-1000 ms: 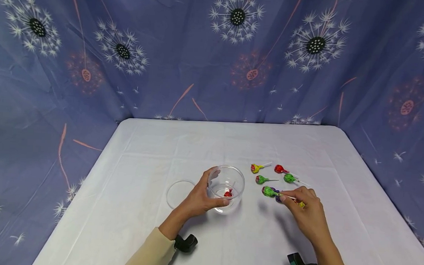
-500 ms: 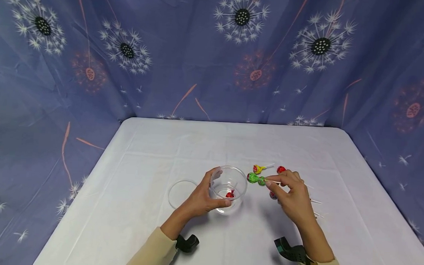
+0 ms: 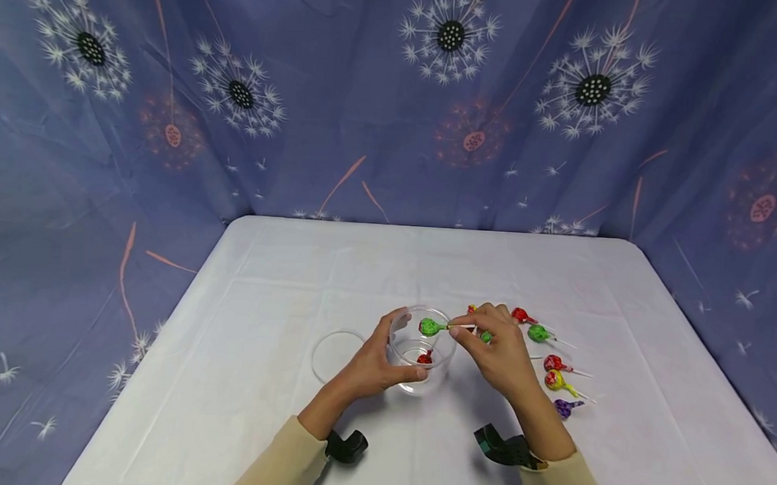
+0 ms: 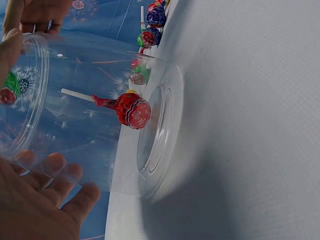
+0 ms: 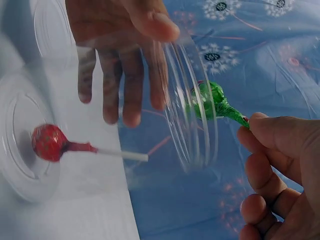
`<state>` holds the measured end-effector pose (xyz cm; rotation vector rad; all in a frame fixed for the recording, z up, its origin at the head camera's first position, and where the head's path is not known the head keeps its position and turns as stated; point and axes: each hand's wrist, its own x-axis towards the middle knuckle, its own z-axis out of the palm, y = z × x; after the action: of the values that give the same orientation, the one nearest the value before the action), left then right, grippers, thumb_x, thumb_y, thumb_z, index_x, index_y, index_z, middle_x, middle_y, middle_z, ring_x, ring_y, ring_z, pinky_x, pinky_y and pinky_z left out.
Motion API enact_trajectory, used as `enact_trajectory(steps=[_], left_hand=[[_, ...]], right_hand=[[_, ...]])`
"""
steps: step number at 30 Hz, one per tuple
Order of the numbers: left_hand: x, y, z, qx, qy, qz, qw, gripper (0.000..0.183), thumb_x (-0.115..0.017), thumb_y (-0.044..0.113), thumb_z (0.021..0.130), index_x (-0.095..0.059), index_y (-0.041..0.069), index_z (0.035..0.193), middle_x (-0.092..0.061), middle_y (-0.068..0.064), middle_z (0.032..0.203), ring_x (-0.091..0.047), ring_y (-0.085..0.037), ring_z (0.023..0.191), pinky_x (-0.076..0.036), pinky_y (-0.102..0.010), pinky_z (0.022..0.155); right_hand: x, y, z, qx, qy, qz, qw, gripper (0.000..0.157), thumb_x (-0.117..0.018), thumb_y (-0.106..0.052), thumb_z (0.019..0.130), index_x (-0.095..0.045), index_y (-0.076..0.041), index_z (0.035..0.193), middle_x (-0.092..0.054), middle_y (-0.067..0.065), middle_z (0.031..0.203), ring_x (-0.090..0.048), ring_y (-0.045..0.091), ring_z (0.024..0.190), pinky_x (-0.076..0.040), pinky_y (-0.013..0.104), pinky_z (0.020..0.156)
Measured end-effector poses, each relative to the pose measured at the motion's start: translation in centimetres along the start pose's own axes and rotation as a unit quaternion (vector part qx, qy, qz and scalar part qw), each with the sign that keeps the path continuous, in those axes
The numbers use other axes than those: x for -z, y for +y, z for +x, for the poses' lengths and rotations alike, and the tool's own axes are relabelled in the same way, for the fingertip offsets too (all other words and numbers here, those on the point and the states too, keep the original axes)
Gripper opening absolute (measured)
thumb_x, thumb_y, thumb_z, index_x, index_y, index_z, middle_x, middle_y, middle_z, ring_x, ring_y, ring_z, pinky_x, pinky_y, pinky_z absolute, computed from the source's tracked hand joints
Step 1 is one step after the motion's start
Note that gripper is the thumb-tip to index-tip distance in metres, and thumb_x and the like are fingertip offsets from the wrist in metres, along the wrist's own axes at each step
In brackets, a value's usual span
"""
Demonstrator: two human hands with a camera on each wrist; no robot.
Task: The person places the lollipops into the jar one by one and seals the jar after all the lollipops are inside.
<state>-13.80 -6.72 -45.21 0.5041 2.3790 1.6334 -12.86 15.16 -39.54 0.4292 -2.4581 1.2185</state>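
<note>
Holds green-wrapped lollipop (image 3: 430,327) level at mouth of clear cup (image 3: 411,345), twelve o'clock from red lollipop (image 3: 425,358) inside.

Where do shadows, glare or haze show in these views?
Head: soft shadows on the white tablecloth; left wrist: a broad dark shadow beside the clear plastic cup, with bright glints on its base; right wrist: the red lollipop looks slightly hazy through the cup's wall.

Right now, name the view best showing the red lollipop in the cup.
The left wrist view: the red lollipop appears large and sharp through the cup, stick included. The right wrist view shows it whole but blurrier; the head view, only small, its stick hard to see.
</note>
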Motion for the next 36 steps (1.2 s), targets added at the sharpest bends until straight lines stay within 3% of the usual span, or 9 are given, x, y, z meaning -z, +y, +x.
enact_trajectory(steps=[7,15,22,36], left_hand=[[-0.1,0.0,0.0,0.002,-0.004,-0.007,1.0,0.099,-0.081,0.038,0.07,-0.02,0.029,0.147,-0.036,-0.004,0.149,-0.045,-0.026,0.127,-0.037,-0.044,0.102],[0.0,0.1,-0.1,0.0,-0.007,-0.008,0.9999,0.097,-0.081,0.037,0.071,-0.019,0.034,0.146,-0.033,-0.001,0.151,-0.043,-0.02,0.128,-0.036,-0.043,0.103],[0.0,0.1,-0.1,0.0,-0.004,-0.006,1.0,0.096,-0.08,0.04,0.071,-0.019,0.036,0.145,-0.033,0.003,0.151,-0.04,-0.024,0.133,-0.035,-0.044,0.104],[0.0,0.1,-0.1,-0.002,-0.003,-0.003,1.0,0.096,-0.08,0.043,0.071,-0.02,0.035,0.146,-0.032,0.005,0.151,-0.039,-0.023,0.134,-0.036,-0.043,0.104]], right_hand=[[-1.3,-0.4,0.2,0.01,-0.014,-0.004,1.0,0.009,-0.075,-0.014,0.079,-0.076,-0.019,0.086,-0.059,-0.009,0.074,-0.046,0.014,0.081,-0.038,0.028,0.072],[-2.4,-0.7,0.3,0.023,-0.024,-0.025,0.999,0.004,-0.075,-0.014,0.078,-0.074,-0.017,0.081,-0.058,-0.009,0.074,-0.043,0.009,0.081,-0.031,0.032,0.075],[-3.0,-0.9,0.4,0.033,-0.017,-0.033,0.999,0.005,-0.078,-0.014,0.076,-0.072,-0.015,0.076,-0.059,-0.008,0.075,-0.041,0.009,0.081,-0.027,0.033,0.077],[-4.0,-0.8,0.3,0.085,0.006,-0.119,0.989,0.011,-0.083,-0.016,0.069,-0.073,-0.013,0.073,-0.056,-0.004,0.071,-0.037,0.012,0.076,-0.026,0.035,0.073]])
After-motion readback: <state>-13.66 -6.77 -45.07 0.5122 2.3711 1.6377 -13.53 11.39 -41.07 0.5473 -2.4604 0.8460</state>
